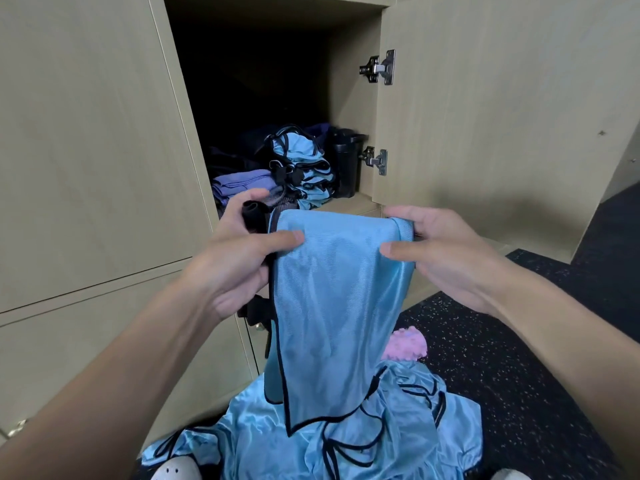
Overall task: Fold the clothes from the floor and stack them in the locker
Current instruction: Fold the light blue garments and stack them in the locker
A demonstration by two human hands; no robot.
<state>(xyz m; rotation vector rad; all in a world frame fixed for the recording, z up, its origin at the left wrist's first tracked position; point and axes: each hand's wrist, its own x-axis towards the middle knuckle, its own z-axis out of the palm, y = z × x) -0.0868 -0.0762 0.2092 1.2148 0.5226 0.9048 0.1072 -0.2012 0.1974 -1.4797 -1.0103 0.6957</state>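
A shiny light-blue bib with black trim (pixel 332 306) hangs folded lengthwise in front of the open locker (pixel 349 109). My left hand (pixel 239 265) pinches its top left edge, thumb on the front, with black straps bunched in the same grip. My right hand (pixel 446 254) pinches the top right corner. Inside the locker a stack of folded blue bibs (pixel 308 168) stands on the shelf. More blue bibs (pixel 363 441) lie crumpled on the floor below the hanging one.
The locker door (pixel 502 109) stands open to the right on two metal hinges. Folded purple cloth (pixel 242 183) and a black container (pixel 346 161) flank the stack. A pink fluffy item (pixel 407 344) lies on the dark speckled floor (pixel 519 375). White shoe tips show at the bottom edge.
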